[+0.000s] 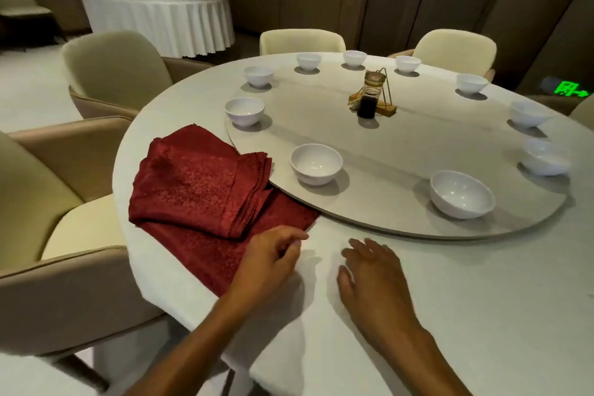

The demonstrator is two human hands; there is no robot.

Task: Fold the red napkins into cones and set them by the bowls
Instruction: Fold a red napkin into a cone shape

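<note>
Head view: ten round white bowls are ringed on the turntable; beside it, red napkins are touched by the loosely curled left hand, the right hand spread flat.

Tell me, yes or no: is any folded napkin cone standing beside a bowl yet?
No: the red napkins lie flat in a stack at the table's left edge, and the bowls on the turntable have none beside them.
</note>
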